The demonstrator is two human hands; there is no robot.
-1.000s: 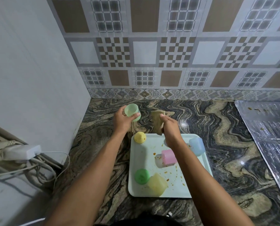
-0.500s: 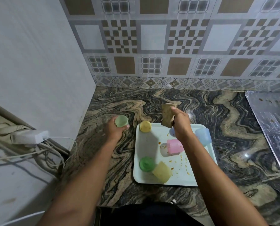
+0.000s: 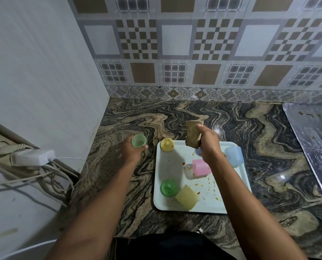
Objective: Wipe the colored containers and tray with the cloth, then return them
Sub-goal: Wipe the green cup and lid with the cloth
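Gripping a round translucent green cup, left hand; right hand pinching a limp tan cloth.

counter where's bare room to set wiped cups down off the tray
Bare counter runs between the tray and the tiled backsplash, and between the tray and the foil sheet. Left of the tray is open too, around the left hand holding the light green cup. The tray itself is crowded.

Approx. 6 containers, 1 tray, 1 cloth.
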